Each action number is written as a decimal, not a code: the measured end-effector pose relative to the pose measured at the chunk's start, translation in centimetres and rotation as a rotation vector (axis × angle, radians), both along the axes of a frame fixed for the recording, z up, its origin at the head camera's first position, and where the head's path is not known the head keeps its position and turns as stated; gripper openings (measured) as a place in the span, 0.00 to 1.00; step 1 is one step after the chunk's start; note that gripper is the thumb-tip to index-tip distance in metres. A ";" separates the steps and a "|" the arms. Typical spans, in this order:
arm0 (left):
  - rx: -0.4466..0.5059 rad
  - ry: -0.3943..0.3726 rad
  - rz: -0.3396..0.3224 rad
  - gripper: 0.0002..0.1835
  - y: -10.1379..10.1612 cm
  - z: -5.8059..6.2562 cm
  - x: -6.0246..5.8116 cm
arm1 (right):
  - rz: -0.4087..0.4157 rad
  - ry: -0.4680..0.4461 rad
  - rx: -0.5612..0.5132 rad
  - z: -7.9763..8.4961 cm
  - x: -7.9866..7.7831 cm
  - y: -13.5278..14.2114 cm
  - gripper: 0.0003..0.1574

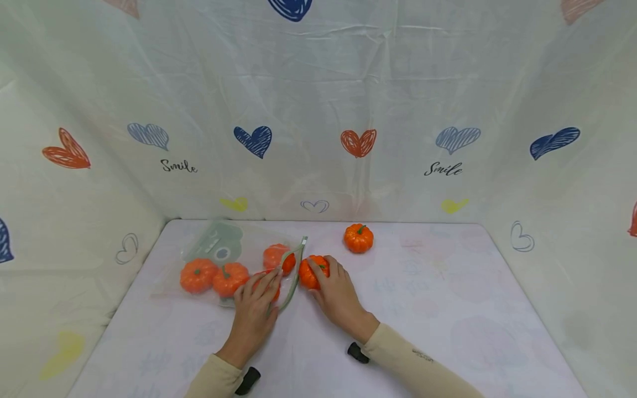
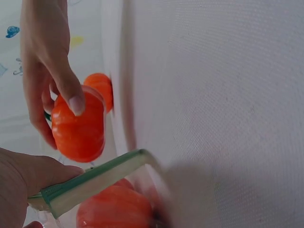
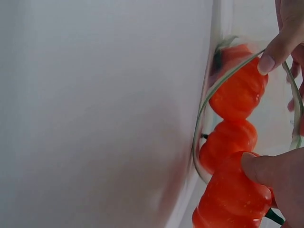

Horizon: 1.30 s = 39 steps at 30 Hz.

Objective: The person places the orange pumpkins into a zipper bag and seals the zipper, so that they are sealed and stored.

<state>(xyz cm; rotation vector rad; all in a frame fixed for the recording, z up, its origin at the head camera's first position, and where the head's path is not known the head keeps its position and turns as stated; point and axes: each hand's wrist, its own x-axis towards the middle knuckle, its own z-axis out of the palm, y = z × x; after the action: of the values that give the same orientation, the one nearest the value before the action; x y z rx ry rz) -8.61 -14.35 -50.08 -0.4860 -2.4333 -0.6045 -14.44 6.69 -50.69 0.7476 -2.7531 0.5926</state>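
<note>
A clear zip bag point(image 1: 257, 235) with a green rim point(image 2: 95, 179) lies on its side, its mouth facing right. Several small orange toy pumpkins point(image 1: 198, 275) are inside it. My left hand point(image 1: 256, 309) pinches the bag at its mouth, thumb at the rim in the right wrist view, and holds it apart. With thumb and fingers, my right hand point(image 1: 340, 296) grips another pumpkin point(image 3: 232, 194) right at the opening. One more pumpkin point(image 1: 358, 238) with a green stem stands on the table behind my right hand.
The white table point(image 1: 448, 331) ends at a hanging cloth point(image 1: 318, 99) printed with hearts, which also rises on both sides. Dark wrist-camera parts point(image 1: 247, 381) show beside the cream sleeves point(image 1: 413, 359).
</note>
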 end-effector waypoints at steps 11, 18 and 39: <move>-0.005 0.007 0.001 0.47 -0.1 -0.4 -0.1 | 0.019 -0.010 0.001 -0.2 0.1 -2.1 0.46; -0.006 0.026 -0.006 0.47 -0.1 -0.3 -0.1 | 0.022 0.023 0.001 -0.5 0.0 -3.1 0.44; -0.009 0.027 -0.002 0.48 0.1 -0.5 0.0 | -0.007 0.074 0.070 -0.8 -1.1 -5.8 0.33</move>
<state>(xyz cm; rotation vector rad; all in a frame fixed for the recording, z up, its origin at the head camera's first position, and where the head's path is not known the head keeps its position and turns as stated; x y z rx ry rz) -8.59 -14.29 -50.60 -0.4967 -2.4113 -0.5844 -15.50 0.91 -51.49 0.7587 -2.7192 0.4602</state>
